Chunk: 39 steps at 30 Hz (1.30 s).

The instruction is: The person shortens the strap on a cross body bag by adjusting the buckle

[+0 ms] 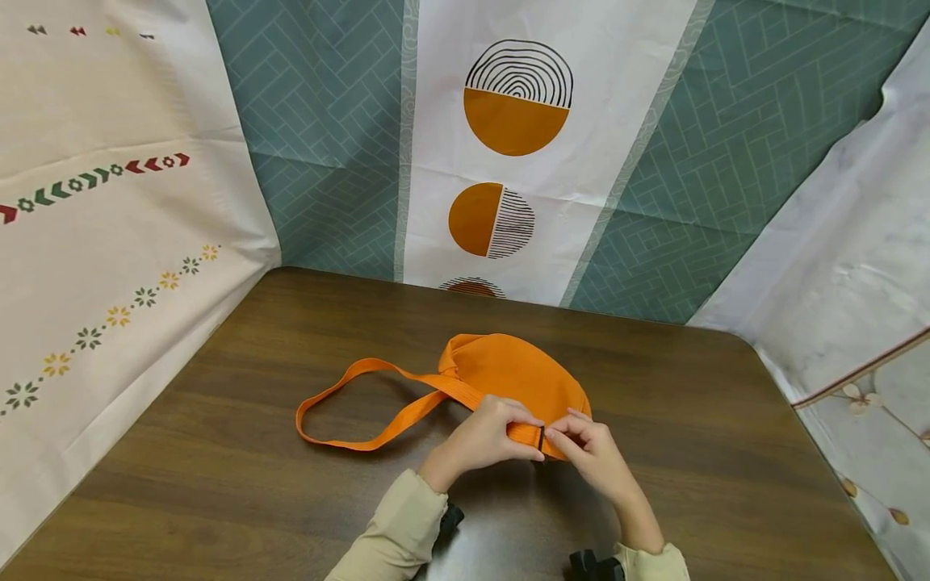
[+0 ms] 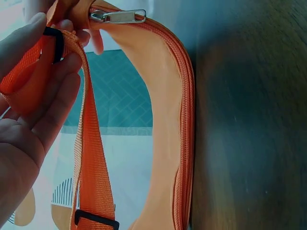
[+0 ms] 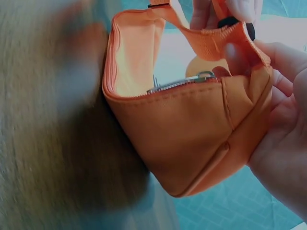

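Observation:
An orange waist bag (image 1: 516,367) rests on the table, its strap (image 1: 408,416) looped out to the left. My left hand (image 1: 488,436) pinches the folded webbing beside a black slider buckle (image 2: 58,45) at the bag's near right end. Opposite it, my right hand (image 1: 597,456) holds the end of the bag where the strap joins, thumb and fingers close to that buckle. A silver zipper pull (image 2: 125,17) lies at one end of the bag's zipper (image 2: 186,105). Lower on the strap, a second black slider (image 2: 96,219) shows in the left wrist view.
The brown wooden table (image 1: 240,460) runs back to a green and white patterned cloth (image 1: 334,145). White printed cloths hang at the left (image 1: 109,266) and right (image 1: 835,266). Black wrist devices (image 1: 596,565) sit by both sleeves.

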### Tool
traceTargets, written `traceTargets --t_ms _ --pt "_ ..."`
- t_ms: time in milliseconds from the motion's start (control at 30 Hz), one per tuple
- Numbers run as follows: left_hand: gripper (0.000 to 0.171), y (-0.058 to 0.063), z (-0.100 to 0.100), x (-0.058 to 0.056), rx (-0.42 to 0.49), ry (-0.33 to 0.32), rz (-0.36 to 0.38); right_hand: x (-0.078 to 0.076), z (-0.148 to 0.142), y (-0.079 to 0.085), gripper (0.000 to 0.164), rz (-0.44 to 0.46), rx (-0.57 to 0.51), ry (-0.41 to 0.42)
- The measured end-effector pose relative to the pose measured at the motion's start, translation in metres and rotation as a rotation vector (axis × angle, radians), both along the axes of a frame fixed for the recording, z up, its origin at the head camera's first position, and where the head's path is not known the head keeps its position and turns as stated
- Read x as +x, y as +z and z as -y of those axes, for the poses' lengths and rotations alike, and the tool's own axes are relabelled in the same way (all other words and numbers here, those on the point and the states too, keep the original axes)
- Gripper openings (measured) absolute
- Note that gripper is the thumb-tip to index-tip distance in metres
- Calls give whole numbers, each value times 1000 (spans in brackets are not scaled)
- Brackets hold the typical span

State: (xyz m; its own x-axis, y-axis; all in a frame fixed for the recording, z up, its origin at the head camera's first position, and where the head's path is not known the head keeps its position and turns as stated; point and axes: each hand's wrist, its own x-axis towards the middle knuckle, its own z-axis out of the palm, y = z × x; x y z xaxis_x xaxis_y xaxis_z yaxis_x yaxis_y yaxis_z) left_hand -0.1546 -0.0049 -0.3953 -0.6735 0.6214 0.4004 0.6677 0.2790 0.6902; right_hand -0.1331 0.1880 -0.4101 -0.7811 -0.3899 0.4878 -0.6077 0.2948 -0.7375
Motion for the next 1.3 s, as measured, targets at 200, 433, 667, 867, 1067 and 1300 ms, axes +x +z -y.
traceTargets --t_ms 200,433,667,867,1067,1300 --pt "36 0 4 -1 18 10 27 4 -13 -1 20 -3 -16 18" --pt "38 1 6 -3 28 17 33 7 -23 -2 35 46 11 100" --pt "38 0 7 -4 34 18 49 4 -23 -5 37 -5 -16 120" --pt "36 -2 5 -4 62 4 62 2 -16 -7 38 -99 -65 106" --pt "33 -3 2 -3 90 -4 63 0 -9 -7 37 -133 -51 81" --pt "31 -2 1 -3 78 28 40 9 0 11 35 -146 -56 30"
